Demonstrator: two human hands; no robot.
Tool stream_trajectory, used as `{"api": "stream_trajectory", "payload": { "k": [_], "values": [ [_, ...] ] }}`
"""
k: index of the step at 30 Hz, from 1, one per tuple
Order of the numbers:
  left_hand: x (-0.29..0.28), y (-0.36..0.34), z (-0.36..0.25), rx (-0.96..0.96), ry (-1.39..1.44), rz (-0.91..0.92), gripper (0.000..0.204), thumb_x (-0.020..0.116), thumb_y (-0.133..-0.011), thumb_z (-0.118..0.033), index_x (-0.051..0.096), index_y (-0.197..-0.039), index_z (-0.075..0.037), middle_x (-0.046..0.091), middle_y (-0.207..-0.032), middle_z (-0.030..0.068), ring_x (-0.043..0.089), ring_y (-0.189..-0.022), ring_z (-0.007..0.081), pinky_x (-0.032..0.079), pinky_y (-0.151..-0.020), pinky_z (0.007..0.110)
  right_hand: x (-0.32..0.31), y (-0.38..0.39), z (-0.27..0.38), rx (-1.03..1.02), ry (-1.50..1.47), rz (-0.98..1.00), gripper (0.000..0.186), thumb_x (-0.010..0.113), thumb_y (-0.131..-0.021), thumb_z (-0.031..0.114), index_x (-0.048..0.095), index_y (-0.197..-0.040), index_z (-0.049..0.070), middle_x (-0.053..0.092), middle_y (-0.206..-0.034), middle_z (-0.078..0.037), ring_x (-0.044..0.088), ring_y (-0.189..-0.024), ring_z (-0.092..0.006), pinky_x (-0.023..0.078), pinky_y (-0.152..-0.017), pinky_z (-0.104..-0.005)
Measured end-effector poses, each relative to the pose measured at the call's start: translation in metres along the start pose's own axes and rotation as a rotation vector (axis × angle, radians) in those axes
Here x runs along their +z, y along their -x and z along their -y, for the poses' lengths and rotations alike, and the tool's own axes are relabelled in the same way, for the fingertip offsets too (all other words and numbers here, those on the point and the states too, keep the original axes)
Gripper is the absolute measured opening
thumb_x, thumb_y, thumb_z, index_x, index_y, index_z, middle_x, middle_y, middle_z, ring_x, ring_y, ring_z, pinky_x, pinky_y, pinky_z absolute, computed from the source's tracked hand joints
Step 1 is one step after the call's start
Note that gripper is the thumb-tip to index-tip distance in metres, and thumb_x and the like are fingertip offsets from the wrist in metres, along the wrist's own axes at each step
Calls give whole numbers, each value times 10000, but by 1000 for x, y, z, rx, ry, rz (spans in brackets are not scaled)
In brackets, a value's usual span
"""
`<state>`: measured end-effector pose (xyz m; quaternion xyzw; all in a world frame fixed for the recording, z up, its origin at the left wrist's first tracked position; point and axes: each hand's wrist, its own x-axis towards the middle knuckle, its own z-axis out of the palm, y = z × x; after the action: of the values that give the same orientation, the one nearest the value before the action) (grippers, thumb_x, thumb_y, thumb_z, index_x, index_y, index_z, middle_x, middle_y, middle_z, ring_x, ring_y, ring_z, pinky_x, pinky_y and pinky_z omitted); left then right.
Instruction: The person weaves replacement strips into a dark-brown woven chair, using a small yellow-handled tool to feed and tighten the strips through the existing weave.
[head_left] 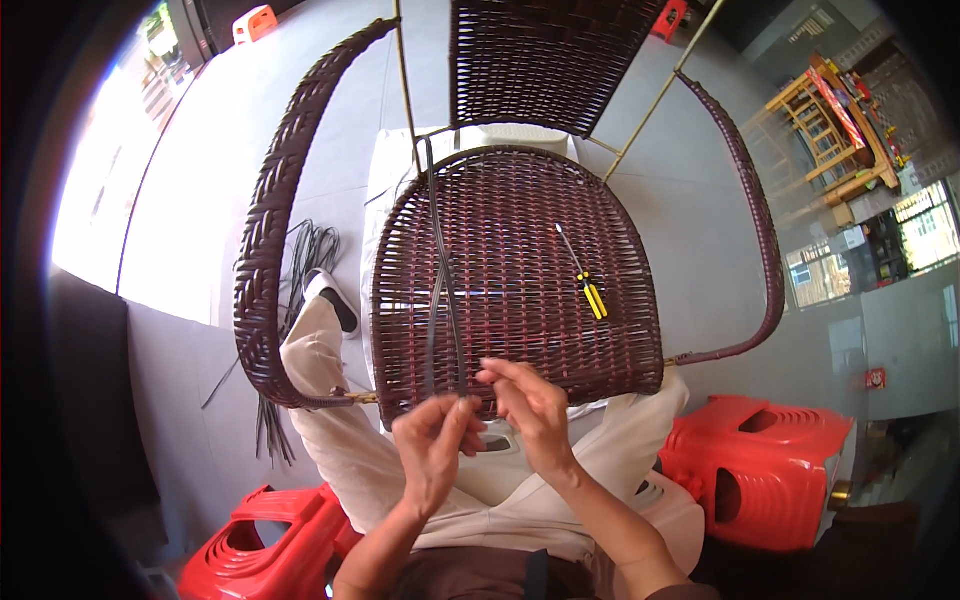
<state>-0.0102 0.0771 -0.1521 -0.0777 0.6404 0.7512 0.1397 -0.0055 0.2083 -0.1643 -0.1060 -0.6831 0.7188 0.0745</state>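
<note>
A dark brown woven rattan chair seat (520, 260) lies in front of me, its near edge just beyond my hands. A flat dark weaving strand (440, 240) runs over its left side, doubled and crossing itself, down to the near edge. My left hand (435, 440) is closed there, thumb and forefinger pinching the strand's near part. Beside it, my right hand (535, 415) is bent inward with its fingertips brought together; whatever they hold is too small to make out. On the seat's right half rests a screwdriver-like tool (590, 290) with a yellow and black handle.
Woven armrests (265, 230) curve round both sides, and the woven backrest (540, 70) rises beyond on bare metal rods. A bundle of strands (315, 250) lies on the floor at left. Red plastic stools (250, 545) stand at both sides. A wooden frame (830, 130) is at far right.
</note>
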Motion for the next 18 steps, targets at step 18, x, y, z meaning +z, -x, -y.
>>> {"api": "stream_trajectory", "payload": {
  "k": [18],
  "values": [
    [-44, 80, 56, -59, -285, 142, 137, 569, -847, -40, 633, -795, 69, 656, -655, 96, 632, -598, 123, 505, -572, 229, 2, -23, 14, 312, -280, 17, 480, 740, -738, 117, 467, -1124, 35, 526, -890, -62, 423, -504, -8, 304, -394, -135]
  ]
}}
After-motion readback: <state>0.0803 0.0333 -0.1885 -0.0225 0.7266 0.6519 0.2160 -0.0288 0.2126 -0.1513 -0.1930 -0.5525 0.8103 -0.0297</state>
